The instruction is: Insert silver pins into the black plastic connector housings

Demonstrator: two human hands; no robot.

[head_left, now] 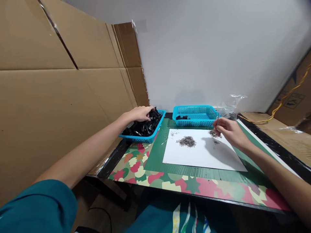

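Observation:
My left hand (140, 114) reaches into a blue basket (145, 139) heaped with black plastic pieces (142, 128). Its thumb and fingers bend around pieces at the top of the heap; the exact grip is partly hidden. Over the far right of a white sheet (194, 158), my right hand (227, 128) pinches thin grey tweezers (218, 119), held upright. Just below that hand lies a small scatter of tiny metal parts (215, 134). A larger pile of tiny metal parts (187, 141) sits left of the sheet's middle.
A second blue basket (194, 123) at the back holds a few black pieces. Beside it is a clear plastic bag (230, 108). Cardboard (73, 97) walls off the left, a white wall (206, 58) the back. A yellow cord (279, 105) hangs at right. The table has a patterned front edge (175, 184).

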